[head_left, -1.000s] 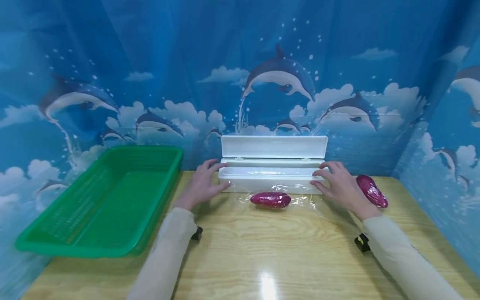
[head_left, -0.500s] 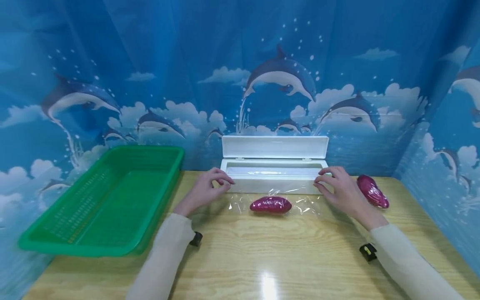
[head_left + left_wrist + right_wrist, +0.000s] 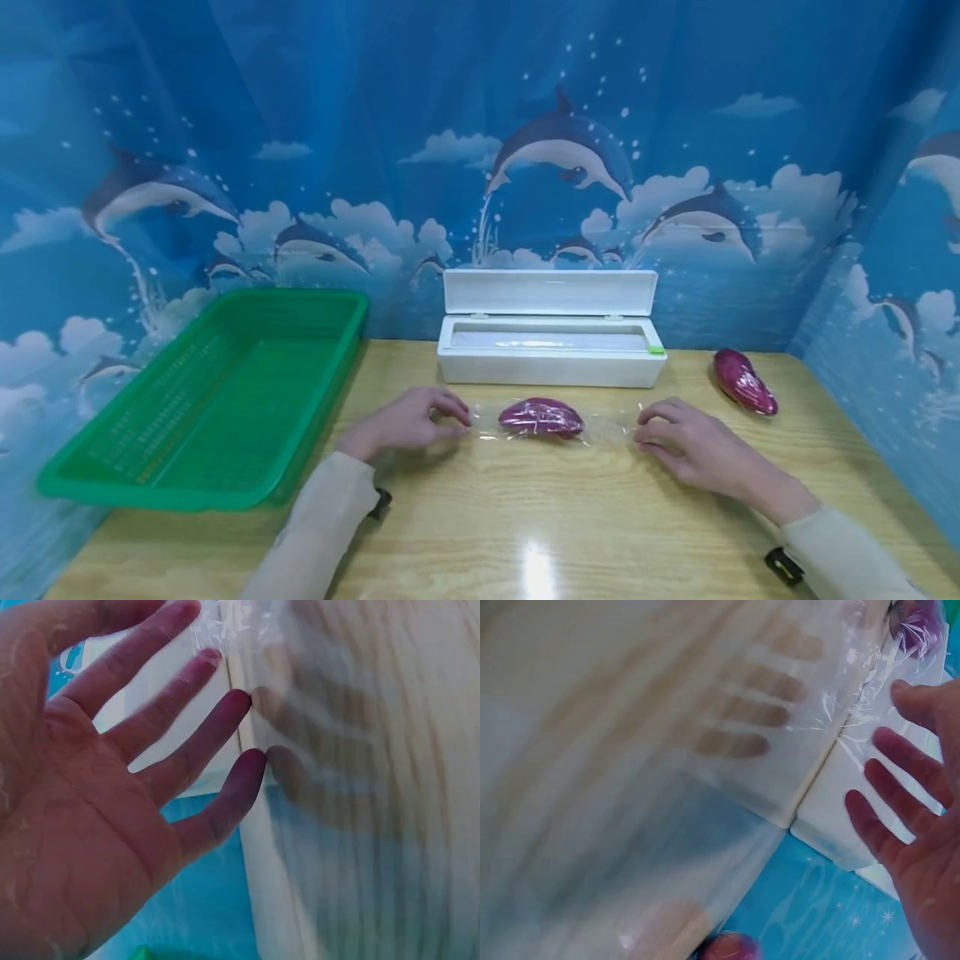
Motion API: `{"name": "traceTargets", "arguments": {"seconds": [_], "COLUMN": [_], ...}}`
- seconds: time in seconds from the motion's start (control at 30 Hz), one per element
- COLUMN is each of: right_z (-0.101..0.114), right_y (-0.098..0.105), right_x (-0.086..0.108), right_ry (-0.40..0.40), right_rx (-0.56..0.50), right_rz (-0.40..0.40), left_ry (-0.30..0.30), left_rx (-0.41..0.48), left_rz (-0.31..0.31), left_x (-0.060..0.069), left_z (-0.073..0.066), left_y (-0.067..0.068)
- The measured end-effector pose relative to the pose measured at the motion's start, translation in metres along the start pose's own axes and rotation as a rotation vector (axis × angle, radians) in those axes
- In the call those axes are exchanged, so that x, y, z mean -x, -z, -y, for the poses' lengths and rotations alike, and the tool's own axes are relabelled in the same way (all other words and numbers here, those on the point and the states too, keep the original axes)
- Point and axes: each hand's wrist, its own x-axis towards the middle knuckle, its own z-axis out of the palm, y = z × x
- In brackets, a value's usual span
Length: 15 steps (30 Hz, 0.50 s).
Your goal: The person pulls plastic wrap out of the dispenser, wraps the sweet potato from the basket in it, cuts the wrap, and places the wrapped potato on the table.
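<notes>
A purple sweet-potato-shaped item lies on the table under a strip of clear plastic film, in front of a white cling-film box. My left hand is at the film's left end, its fingertips beside or touching the edge. At the right end, my right hand is likewise near the film, fingers apart. In the left wrist view the fingers are fairly straight and spread, with the film by their tips. The right wrist view shows spread fingers beside crinkled film; its thumb is hard to make out.
The white box stands against the curtain with its lid raised, a roll inside and a green tab at right. A second purple item, shiny with film, lies far right. A green basket occupies the left.
Both hands have moved away from the box toward the near side. The film has come away from the box and now covers the purple item. The green tab has come into sight.
</notes>
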Motion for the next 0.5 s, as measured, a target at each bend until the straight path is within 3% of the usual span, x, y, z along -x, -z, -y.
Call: {"name": "traceTargets", "arguments": {"seconds": [0.17,0.33,0.5], "right_z": [0.007,0.01,0.009], "right_y": [0.0,0.001,0.0], "right_x": [-0.007,-0.02,-0.029], "right_ry": [-0.132,-0.228,-0.319], "right_rx": [-0.033,-0.116,-0.202], "right_rz": [0.126,0.147,0.214], "left_ry": [0.047,0.011,-0.026], "left_rx": [-0.019,-0.122,-0.196], "left_rz": [-0.117,-0.277,-0.325], "left_x": [-0.008,-0.014,-0.013], "left_z": [-0.005,-0.013,-0.02], "left_y": [-0.002,0.001,0.007]}}
